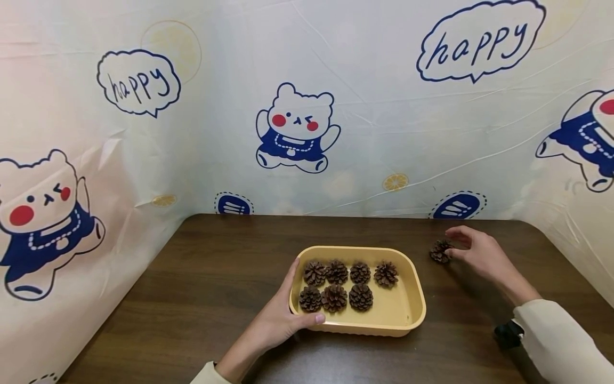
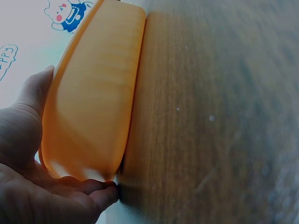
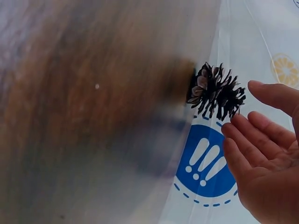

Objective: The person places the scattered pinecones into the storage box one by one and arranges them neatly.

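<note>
My left hand (image 1: 275, 317) grips the left end of a yellow plastic tray (image 1: 416, 288), its thumb over the near rim and its fingers along the left side. In the left wrist view, the fingers curl against the tray's end wall (image 2: 96, 98). Several brown pine cones (image 1: 334, 297) lie in two rows inside the tray, toward its left and middle. Right of the tray, a single pine cone (image 1: 439, 252) sits on the table. My right hand (image 1: 479, 256) is beside it with thumb and fingers spread; the right wrist view has the fingertips right at the cone's (image 3: 217, 91) scales.
The dark wooden table (image 1: 201, 277) has rounded back corners. A pale cloth backdrop (image 1: 374, 144) with printed bears and "happy" bubbles rises behind it and at both sides. A small dark object (image 1: 508, 335) shows by the right cuff.
</note>
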The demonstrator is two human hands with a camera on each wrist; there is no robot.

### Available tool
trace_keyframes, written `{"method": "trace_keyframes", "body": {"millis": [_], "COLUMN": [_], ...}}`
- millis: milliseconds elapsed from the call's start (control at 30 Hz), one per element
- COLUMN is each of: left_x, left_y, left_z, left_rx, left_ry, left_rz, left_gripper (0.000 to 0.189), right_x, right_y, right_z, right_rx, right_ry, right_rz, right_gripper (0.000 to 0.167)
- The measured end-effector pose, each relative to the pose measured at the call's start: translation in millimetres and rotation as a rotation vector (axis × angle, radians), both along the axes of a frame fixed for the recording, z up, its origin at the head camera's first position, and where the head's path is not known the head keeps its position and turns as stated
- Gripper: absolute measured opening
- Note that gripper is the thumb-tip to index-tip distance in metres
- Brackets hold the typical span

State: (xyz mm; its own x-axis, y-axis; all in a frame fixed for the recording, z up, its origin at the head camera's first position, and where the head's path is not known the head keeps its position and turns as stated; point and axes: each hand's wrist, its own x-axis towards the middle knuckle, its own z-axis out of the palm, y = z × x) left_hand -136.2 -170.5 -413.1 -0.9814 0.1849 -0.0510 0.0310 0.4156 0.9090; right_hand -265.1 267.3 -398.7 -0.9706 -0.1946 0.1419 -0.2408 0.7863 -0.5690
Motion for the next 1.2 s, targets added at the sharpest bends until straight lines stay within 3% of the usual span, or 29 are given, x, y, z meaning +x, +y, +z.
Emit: {"method": "trace_keyframes", "body": {"millis": [833,1200], "left_x": [-0.5,-0.6], "left_y": [-0.1,0.1], "left_z": [-0.6,-0.4], "left_rx": [0.024,0.048], "left_ry": [-0.003,-0.001], "left_rz": [-0.008,-0.023], "left_gripper": [0.130,0.130], "right_x": [-11.1,-12.6], "right_y": [6,7], "right_z": [-9.7,-9.8], "right_rx": [-0.021,-0.001], "right_ry": [-0.084,-0.133], "right_rz": [0.097,0.086], "right_gripper": [0.053,0.053]}}
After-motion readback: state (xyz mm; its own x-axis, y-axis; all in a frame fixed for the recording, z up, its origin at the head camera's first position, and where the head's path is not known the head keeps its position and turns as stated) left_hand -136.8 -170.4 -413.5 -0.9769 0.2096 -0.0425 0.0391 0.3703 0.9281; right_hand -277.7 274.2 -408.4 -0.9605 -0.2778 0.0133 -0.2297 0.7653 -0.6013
